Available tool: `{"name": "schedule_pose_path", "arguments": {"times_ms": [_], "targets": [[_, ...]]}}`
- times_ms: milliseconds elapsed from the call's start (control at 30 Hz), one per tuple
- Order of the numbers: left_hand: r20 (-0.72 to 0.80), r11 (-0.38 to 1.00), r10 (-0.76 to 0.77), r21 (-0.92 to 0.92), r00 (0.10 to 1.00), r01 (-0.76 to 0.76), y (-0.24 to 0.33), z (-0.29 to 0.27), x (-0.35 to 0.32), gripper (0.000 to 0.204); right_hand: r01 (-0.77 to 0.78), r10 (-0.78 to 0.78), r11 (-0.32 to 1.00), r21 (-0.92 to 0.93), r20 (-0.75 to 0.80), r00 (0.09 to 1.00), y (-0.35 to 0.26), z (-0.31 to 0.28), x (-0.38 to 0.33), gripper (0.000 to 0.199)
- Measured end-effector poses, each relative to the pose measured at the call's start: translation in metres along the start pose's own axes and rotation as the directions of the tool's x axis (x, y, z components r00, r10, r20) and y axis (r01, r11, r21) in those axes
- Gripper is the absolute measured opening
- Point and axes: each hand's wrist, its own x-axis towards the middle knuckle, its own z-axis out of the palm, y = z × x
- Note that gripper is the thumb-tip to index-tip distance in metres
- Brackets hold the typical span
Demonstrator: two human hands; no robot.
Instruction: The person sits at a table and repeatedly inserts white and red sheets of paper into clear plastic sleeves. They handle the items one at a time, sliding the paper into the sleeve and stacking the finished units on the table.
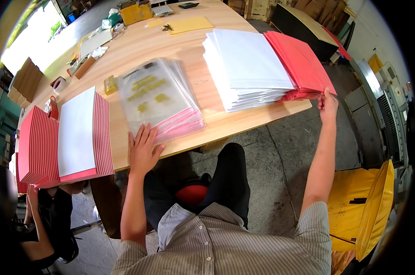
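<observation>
My left hand (144, 149) lies flat with its fingers spread, at the lower left corner of a pile of clear plastic bags (168, 98) and the table's front edge. The bags have pink lower ends, and yellowish marks show on the top one. At the right, my right hand (327, 101) pinches the near right corner of a stack of red and white folders (301, 62). Its white side (246, 59) faces left and looks wrapped in clear plastic. Another tall stack of red and white folders (77, 133) stands beyond my left hand, away from both hands.
The wooden table (189, 50) holds a yellow envelope (190, 25), a small yellow block (110, 85) and a tape roll (59, 85). A yellow bag (354, 211) stands at my right. Another person's arm (35, 220) reaches under the left stack.
</observation>
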Motion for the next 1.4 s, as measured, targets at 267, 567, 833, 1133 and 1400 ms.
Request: {"name": "schedule_pose_path", "arguments": {"times_ms": [267,567,833,1133,1400], "targets": [[-0.046,1.0,-0.006,-0.024,0.999,0.005,0.0,0.003,0.003,0.06,0.012,-0.013,0.992,-0.125,-0.013,1.0,0.001,-0.021,0.006,0.039],[-0.15,0.998,-0.013,-0.067,0.989,0.003,-0.003,0.004,-0.002,0.048,0.659,-0.667,0.733,-0.171,0.008,0.745,0.056,0.073,-0.203,0.041],[-0.255,0.984,-0.051,-0.176,0.966,0.005,-0.007,0.003,-0.004,0.049,0.819,-0.684,0.559,0.132,0.631,0.366,0.097,0.182,-0.308,0.008],[-0.205,0.883,-0.424,-0.311,0.882,0.352,-0.034,0.033,0.04,0.069,0.744,-0.298,0.557,-0.369,0.748,0.593,0.144,0.309,-0.249,0.062],[-0.176,0.904,-0.32,-0.349,0.931,0.245,-0.029,0.029,0.037,0.066,0.672,-0.282,0.677,-0.299,0.738,0.613,0.132,0.297,-0.266,0.056]]}}
